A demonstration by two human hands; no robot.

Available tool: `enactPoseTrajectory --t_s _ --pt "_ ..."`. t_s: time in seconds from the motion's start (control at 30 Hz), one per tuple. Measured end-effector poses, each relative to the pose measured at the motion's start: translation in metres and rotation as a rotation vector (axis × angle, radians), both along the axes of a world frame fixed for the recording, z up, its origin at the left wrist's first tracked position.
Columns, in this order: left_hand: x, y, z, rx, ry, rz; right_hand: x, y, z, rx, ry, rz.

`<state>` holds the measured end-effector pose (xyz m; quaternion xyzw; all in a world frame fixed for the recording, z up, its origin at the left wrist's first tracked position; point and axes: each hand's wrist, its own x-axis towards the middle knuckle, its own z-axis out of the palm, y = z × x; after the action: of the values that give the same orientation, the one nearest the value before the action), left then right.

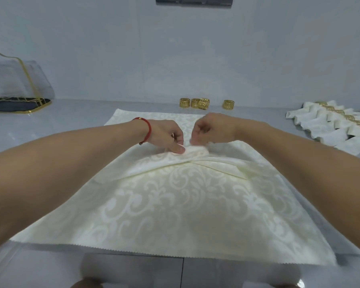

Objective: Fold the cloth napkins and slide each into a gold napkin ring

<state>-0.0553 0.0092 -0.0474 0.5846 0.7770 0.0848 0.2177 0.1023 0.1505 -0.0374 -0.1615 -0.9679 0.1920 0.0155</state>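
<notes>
the pale grey worktop point(50, 129) ran back to a plain wall, and the cream patterned napkin point(175, 204) lay spread across it in front of me, its near edge hanging just over the worktop's front. my left hand point(166, 136) and my right hand point(212, 129) met at the middle of the cloth, each grip narrow and pinching a gathered bunch of fabric, with pleats running out to both sides from that point. four gold napkin rings point(203, 103) stood near the wall beyond my hands, well apart from the cloth i held, and the finished napkins point(337, 125) lay in a row at far right, already ringed. i judged the risk was in the pleats: if either pinch slackened the folds would spring open, and uneven gathering would leave a bunch too thick to pass through a ring.
</notes>
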Motion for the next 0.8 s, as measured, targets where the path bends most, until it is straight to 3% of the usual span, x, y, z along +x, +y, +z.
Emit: enactPoseTrajectory --t_s 0.1,0.23,0.33,0.57,0.67,0.8 --pt "0.001 0.004 0.0 -0.032 0.034 -0.009 0.015 -0.01 0.001 0.006 0.265 0.041" --pt "-0.001 0.008 0.003 -0.077 0.037 0.011 0.025 -0.025 -0.02 0.233 0.067 0.167" --pt "0.001 0.009 0.002 -0.074 0.059 0.019 0.025 -0.022 -0.033 0.328 0.123 0.14" --pt "0.013 -0.004 -0.008 0.253 0.066 0.014 0.015 -0.01 -0.031 0.221 0.186 0.146" --pt "0.017 -0.007 -0.006 0.28 0.056 0.034 0.009 -0.007 -0.026 0.183 0.17 0.124" --pt "0.028 -0.001 -0.006 0.285 0.205 0.067 0.0 -0.003 -0.023 0.147 0.159 0.094"
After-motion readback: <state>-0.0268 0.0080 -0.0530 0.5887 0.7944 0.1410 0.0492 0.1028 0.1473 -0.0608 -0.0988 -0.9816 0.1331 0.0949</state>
